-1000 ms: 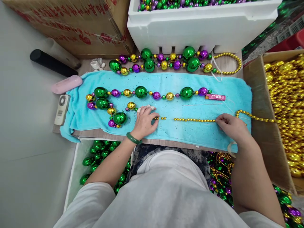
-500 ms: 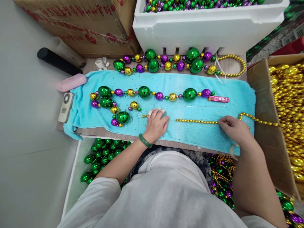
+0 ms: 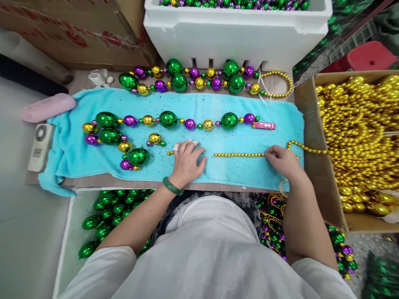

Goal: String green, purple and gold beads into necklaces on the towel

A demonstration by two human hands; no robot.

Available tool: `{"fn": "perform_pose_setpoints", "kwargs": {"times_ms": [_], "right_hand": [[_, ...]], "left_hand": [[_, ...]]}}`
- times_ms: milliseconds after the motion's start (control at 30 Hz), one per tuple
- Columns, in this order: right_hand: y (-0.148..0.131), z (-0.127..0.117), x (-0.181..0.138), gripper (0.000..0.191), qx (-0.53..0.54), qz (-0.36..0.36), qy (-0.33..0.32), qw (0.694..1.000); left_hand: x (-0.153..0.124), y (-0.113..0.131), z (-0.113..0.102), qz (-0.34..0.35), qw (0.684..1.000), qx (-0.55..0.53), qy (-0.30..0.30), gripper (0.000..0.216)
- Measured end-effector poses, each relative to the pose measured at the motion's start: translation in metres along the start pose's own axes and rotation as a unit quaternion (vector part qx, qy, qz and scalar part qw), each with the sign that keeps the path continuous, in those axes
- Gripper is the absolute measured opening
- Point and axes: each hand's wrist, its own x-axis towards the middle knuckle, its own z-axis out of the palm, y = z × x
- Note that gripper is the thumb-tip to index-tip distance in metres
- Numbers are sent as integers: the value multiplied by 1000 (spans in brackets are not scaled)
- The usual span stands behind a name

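Observation:
My left hand point(image 3: 188, 160) lies fingers spread on the blue towel point(image 3: 199, 108), pressing down over a thread; a few small gold beads peek out at its left. A straight string of gold beads point(image 3: 238, 155) runs from the thread to my right hand point(image 3: 282, 160), whose thumb and fingers pinch its right end. Beyond that hand the gold bead chain point(image 3: 311, 149) bends and trails over the cardboard box edge. Above my hands lies a strand of big green, purple and gold beads point(image 3: 168, 119). A long needle point(image 3: 248, 135) and a small pink packet point(image 3: 264, 125) rest near its right end.
A second beaded strand point(image 3: 179, 82) lies along the towel's back edge, before a white foam box point(image 3: 233, 37). At the right stands a cardboard box point(image 3: 318, 174) of gold beads. A pale handheld device point(image 3: 40, 147) and pink case point(image 3: 48, 107) sit left. Green beads point(image 3: 106, 214) fill a bin below.
The whole view has shifted, so everything appears farther left and more of the gold bead box shows. Both hands keep nearly the same places on the towel and bead string.

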Motion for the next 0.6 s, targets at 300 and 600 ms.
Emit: {"fn": "perform_pose_setpoints", "kwargs": {"times_ms": [300, 600], "right_hand": [[-3, -2, -4, 16, 7, -11, 2, 1000], [-5, -3, -6, 14, 8, -30, 8, 999]], "left_hand": [[21, 25, 12, 62, 997, -40, -30, 19], [26, 32, 9, 73, 996, -26, -37, 23]]}}
